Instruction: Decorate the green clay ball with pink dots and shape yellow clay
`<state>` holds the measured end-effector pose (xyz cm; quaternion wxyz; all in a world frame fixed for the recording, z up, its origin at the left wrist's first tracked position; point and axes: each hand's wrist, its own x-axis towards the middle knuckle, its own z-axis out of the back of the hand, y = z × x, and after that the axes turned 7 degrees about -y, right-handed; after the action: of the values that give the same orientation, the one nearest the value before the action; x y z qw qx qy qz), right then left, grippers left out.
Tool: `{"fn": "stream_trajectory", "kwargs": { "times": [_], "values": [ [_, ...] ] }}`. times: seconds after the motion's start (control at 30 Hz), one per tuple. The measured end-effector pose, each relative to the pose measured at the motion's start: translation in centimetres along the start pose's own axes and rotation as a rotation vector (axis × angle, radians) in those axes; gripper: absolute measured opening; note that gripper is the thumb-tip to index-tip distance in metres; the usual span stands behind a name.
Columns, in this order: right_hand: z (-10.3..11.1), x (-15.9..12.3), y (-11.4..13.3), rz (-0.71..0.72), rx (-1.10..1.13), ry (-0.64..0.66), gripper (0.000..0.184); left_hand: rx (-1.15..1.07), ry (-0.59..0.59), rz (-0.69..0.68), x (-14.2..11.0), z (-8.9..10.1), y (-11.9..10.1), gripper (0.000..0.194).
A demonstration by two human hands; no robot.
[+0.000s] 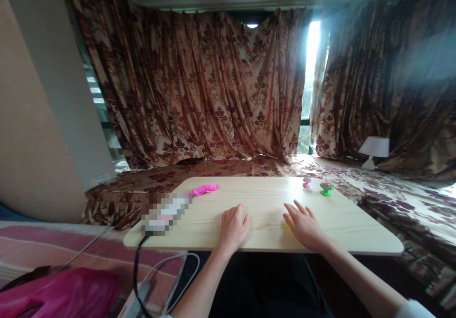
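"Grip is looking released on both sides: the left hand (233, 225) is lying palm down on the table (265, 216), thumb apart, and the right hand (302, 224) is spreading its fingers."

"Is either one holding anything?"

"Nothing is showing around the left, though its palm is facing away. A yellow thing (287, 225) is peeking out at the right hand's inner edge; I'm not able to tell whether the palm is touching it."

"So what could be going wrong?"

"With the hand covering part of it, a careless sweep towards the body could be sending it over the near edge. And the black cable (136, 270) is hanging off the table, left of the left forearm; a snag could be dragging the pixelated thing (167, 213)."

"And those two toys?"

"The small pink toy (307, 182) and green toy (326, 189) are standing farther back; a hasty right-hand reach could be tipping them."
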<state>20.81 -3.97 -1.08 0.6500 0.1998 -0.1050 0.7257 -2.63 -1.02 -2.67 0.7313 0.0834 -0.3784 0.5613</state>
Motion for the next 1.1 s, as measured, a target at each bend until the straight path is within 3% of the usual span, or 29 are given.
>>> {"fn": "stream_trajectory", "kwargs": {
  "times": [0.1, 0.17, 0.27, 0.37, 0.47, 0.57, 0.7, 0.8, 0.93, 1.03, 1.1],
  "values": [
    [0.0, -2.7, 1.2, 0.095, 0.040, -0.052, 0.050, 0.007, -0.003, 0.004, -0.1, 0.1, -0.2, 0.034],
    [0.0, -2.8, 3.1, 0.132, 0.056, -0.071, 0.049, 0.005, -0.004, 0.001, -0.1, 0.1, -0.2, 0.034],
    [-0.3, -0.4, 6.1, 0.140, 0.061, -0.074, 0.048, -0.002, 0.003, -0.008, 0.0, 0.1, -0.2, 0.034],
    [-0.8, 3.4, 7.6, 0.057, 0.031, -0.038, 0.049, -0.008, 0.004, -0.012, 0.1, 0.1, -0.1, 0.034],
    [-1.0, 6.1, 6.7, -0.023, 0.016, 0.014, 0.052, -0.014, 0.002, -0.017, 0.1, 0.0, 0.0, 0.034],
    [-0.7, 6.0, 4.3, -0.057, 0.009, 0.057, 0.052, -0.012, 0.001, -0.010, 0.1, 0.0, 0.1, 0.034],
    [0.3, 1.5, 1.3, 0.017, 0.018, 0.017, 0.048, -0.019, -0.007, -0.020, 0.0, 0.0, 0.1, 0.035],
    [0.9, -2.4, 1.2, 0.137, 0.051, -0.064, 0.049, -0.017, -0.015, -0.026, 0.0, 0.0, 0.0, 0.035],
    [0.9, -3.9, 5.0, 0.257, 0.088, -0.102, 0.045, -0.004, -0.011, -0.026, 0.0, -0.1, 0.0, 0.034],
    [0.2, -1.0, 8.3, 0.269, 0.087, -0.103, 0.043, -0.012, 0.000, -0.020, 0.1, -0.1, 0.0, 0.033],
    [-0.2, 2.1, 9.0, 0.113, 0.046, -0.048, 0.044, -0.020, 0.007, -0.007, 0.2, 0.0, 0.0, 0.033]
  ]
}}
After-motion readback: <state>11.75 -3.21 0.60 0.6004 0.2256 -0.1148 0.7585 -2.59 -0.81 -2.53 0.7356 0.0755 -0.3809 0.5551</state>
